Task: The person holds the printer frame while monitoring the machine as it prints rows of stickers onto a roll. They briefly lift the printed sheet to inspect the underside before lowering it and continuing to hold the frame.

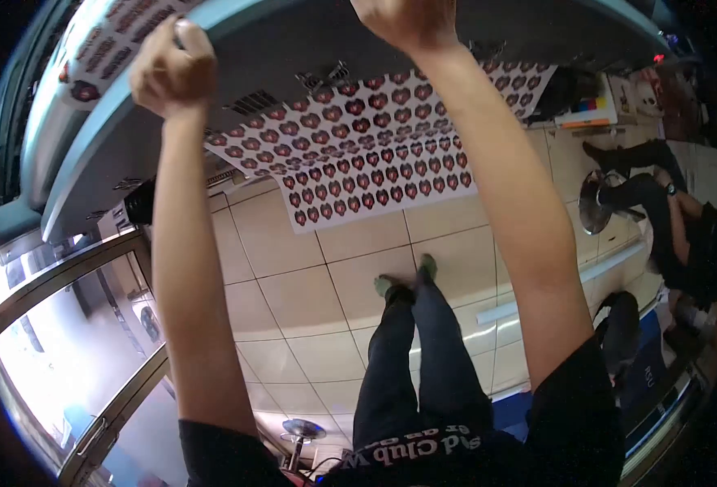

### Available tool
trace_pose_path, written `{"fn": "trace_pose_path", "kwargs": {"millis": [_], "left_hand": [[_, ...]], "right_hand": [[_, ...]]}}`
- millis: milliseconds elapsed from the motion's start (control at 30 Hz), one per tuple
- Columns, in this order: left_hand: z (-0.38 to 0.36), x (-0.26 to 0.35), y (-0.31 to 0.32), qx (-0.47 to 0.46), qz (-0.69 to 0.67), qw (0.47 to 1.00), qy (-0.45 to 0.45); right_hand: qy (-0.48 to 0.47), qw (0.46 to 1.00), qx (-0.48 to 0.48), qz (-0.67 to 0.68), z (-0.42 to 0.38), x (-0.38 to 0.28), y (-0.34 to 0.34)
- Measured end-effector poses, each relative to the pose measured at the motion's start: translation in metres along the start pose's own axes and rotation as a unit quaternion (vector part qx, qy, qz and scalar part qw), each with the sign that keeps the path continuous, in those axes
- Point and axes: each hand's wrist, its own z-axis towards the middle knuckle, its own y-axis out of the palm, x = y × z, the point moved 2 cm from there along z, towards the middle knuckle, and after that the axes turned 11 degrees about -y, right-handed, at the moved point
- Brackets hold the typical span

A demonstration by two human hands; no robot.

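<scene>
Printer [269, 49] arches across 12 o'clock, and 2 bare arms [505, 162] are raised right up to it! Left hand [173, 69], between 10 and 11 o'clock, sits by the pale blue edge [228, 10], fingers curled inward; whether they pinch anything, cannot tell. Right hand [411, 20], just past 12 o'clock, is cut off by the top of the view, so no telling how its fingers stand. And here's the printed sheet [375, 183], draping below the printer from 11 round to 1 o'clock, dark red motifs in rows, lower end over pale floor tiles [285, 292]! 2 feet [384, 284] stand near centre, toward 5 o'clock. At 3 o'clock, another person [699, 260] sits.
</scene>
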Motion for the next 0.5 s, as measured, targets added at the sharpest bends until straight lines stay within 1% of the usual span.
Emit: {"fn": "trace_pose_path", "kwargs": {"millis": [33,67,100,133,167,200,233,267,300,333,367,400,433,500], "left_hand": [[-0.002,0.006,-0.005,-0.008,0.001,1.0,-0.027],[-0.002,0.003,-0.004,-0.029,0.036,0.998,-0.042],[-0.003,-0.003,0.001,-0.048,0.076,0.994,-0.068],[0.003,-0.013,0.005,-0.076,0.116,0.988,-0.067],[0.004,-0.019,0.005,-0.069,0.147,0.986,-0.043],[0.011,-0.014,0.006,-0.071,0.152,0.985,-0.047],[0.018,-0.003,0.007,-0.019,0.245,0.969,0.024],[0.007,0.004,0.009,0.048,0.266,0.958,0.096],[-0.004,0.011,0.012,0.122,0.289,0.936,0.162],[0.007,0.0,0.018,0.188,0.308,0.908,0.213],[0.018,-0.011,0.025,0.258,0.326,0.873,0.256],[0.067,-0.047,0.044,0.289,0.398,0.82,0.293],[0.07,-0.04,0.053,0.291,0.401,0.816,0.297],[0.064,-0.028,0.054,0.288,0.409,0.814,0.296]], "right_hand": [[-0.008,1.0,0.003,-0.008,-0.036,-0.009,-0.005],[-0.02,1.0,0.006,-0.014,-0.082,-0.019,-0.01],[0.026,0.999,0.013,-0.021,-0.123,-0.035,-0.02],[0.206,0.975,-0.064,0.053,-0.177,-0.063,-0.033],[0.237,0.967,-0.094,0.029,-0.244,-0.085,-0.037],[0.34,0.928,-0.125,0.092,-0.322,-0.109,-0.042],[0.545,0.816,-0.153,0.117,-0.413,-0.145,-0.049],[0.699,0.664,-0.152,0.217,-0.485,-0.175,-0.064],[0.813,0.505,-0.185,0.224,-0.557,-0.212,-0.079],[0.895,0.33,-0.216,0.21,-0.626,-0.251,-0.096],[0.896,0.324,-0.202,0.227,-0.646,-0.273,-0.1],[0.901,0.31,-0.184,0.241,-0.668,-0.292,-0.105],[0.906,0.302,-0.174,0.241,-0.695,-0.308,-0.109],[0.926,0.299,-0.166,0.158,-0.77,-0.325,-0.106]]}}
